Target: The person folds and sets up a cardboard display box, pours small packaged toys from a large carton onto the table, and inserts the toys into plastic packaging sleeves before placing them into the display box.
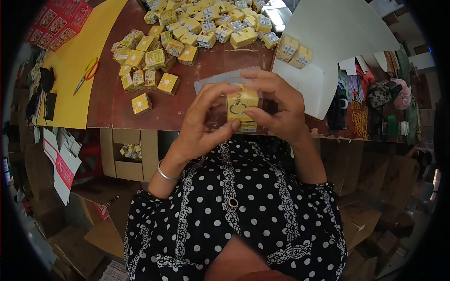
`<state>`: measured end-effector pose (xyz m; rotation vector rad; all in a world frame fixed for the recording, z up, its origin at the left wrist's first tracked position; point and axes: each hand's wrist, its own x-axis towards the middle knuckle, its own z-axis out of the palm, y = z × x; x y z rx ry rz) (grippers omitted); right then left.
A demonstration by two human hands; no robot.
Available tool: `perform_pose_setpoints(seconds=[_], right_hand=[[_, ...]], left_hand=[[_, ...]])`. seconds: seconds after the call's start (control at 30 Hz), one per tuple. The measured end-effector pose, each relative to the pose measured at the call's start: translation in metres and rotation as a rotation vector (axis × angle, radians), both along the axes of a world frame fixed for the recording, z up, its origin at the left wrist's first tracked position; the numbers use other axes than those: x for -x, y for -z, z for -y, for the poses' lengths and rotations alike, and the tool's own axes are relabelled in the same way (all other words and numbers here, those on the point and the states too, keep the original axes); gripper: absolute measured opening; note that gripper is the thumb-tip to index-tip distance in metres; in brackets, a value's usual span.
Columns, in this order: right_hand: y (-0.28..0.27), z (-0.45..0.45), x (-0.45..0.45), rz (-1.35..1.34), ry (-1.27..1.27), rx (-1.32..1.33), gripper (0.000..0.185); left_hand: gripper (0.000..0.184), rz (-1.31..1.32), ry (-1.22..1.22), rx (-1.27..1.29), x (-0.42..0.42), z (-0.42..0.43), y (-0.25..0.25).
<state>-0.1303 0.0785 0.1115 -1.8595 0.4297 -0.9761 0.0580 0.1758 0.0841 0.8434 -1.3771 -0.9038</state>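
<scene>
Near the table's front edge, both my hands hold a small yellow block-shaped keychain [251,101] with a chain and metal split ring [237,108] on its near face. Clear plastic seems to surround it. My left hand [201,117] grips its left side, thumb low and fingers at the top. My right hand [281,105] grips the right side, its thumb beside the ring. Just under it shows a yellow printed edge with a barcode [247,127]; whether it belongs to the same piece I cannot tell. Behind my hands lies a translucent plastic tray or lid [211,80], partly hidden.
Yellow-and-white block pieces [206,23] are heaped at the back. Printed yellow boxes [154,59] pile up left of centre, with a single box [141,103] nearer. Scissors [89,74] lie on yellow sheeting at left. Clear-packed pieces [294,51] stand on white card [307,86] at right.
</scene>
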Motion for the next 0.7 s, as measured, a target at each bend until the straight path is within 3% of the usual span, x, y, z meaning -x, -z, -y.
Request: perform_pose_setpoints(seconds=[0.17,0.23,0.27,0.33,0.43,0.53,0.7], right_hand=[[0.004,0.003,-0.005,-0.038,0.06,0.314,0.04],[0.015,-0.004,-0.008,0.127,0.069,0.065,0.037],[0.014,-0.007,-0.013,0.126,0.067,0.064,0.037],[0.01,-0.012,-0.019,0.308,0.054,-0.121,0.035],[0.012,0.003,-0.01,0.176,-0.038,0.07,0.031],[0.003,0.01,-0.006,0.13,-0.149,0.111,0.028],[-0.009,0.002,-0.006,-0.048,-0.13,-0.073,0.023]], left_hand=[[0.051,-0.019,-0.017,-0.05,-0.003,0.0,-0.002],[0.045,-0.087,-0.033,-0.029,0.0,0.001,0.0],[0.045,-0.088,-0.034,-0.03,0.0,0.001,0.002],[0.044,-0.284,0.008,-0.004,0.001,0.002,0.007],[0.046,-0.473,0.045,-0.027,0.006,0.002,0.005],[0.05,-0.411,-0.012,-0.065,0.008,-0.001,0.0],[0.054,-0.249,-0.098,-0.059,0.007,-0.003,0.002]])
